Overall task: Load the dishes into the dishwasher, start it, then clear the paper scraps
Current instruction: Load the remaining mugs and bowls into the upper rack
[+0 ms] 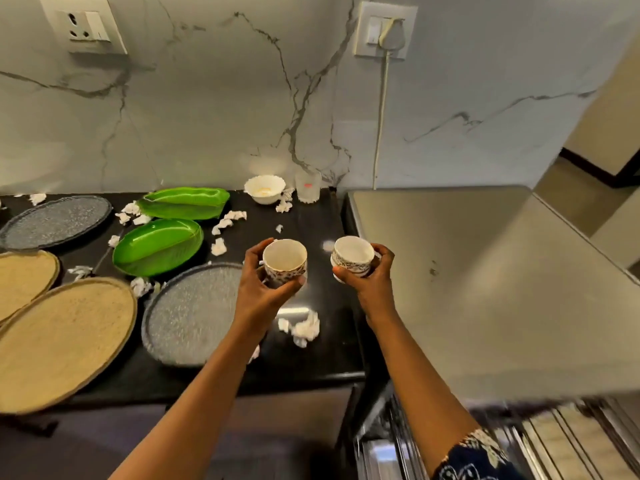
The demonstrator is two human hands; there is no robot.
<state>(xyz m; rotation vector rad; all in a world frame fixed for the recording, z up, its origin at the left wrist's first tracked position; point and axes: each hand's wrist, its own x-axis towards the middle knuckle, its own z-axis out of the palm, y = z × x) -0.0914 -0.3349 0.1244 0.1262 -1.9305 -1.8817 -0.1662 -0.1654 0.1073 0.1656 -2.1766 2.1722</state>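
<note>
Right sleeve (474, 459): dark navy fabric, white floral print. Left hand (263, 292), right hand (370, 284), forearms (194, 393) bare.

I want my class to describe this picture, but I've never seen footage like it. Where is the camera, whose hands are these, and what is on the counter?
There is no machine here. A person wears one camera on the head, looking down at their own hands. The left hand holds one patterned cup; the right hand holds a second cup. On the black counter lie grey plates, tan plates, two green dishes, a white bowl, a glass and crumpled paper scraps. The steel appliance at the right is probably the dishwasher.
</note>
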